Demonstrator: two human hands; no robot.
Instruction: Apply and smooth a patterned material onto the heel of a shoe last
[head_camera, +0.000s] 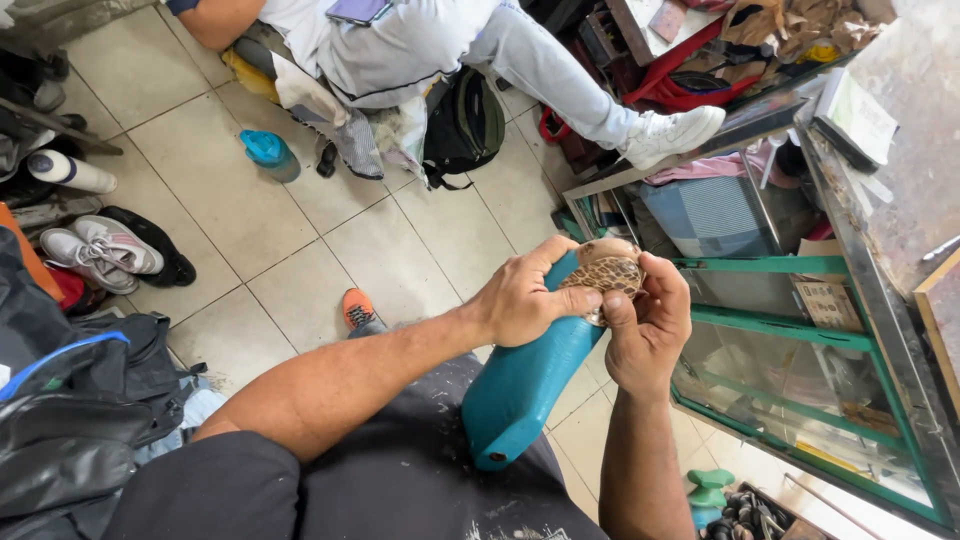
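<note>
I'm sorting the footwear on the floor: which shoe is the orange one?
The orange shoe is the single one just beyond the person's left forearm. The grey-white sneakers lie as a pair at the left edge, and the white sneaker is on the seated person's foot.

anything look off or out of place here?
Nothing damaged or spilled. Both hands, left and right, grip a patterned tan piece on a teal shoe last. Only oddity: a teal-capped bottle lying on the tiled floor.

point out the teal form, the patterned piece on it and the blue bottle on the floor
teal form (520, 385), head view, on its broad side
patterned piece (608, 272), head view, on its spotted top
blue bottle (268, 152), head view, on its cap end
</note>
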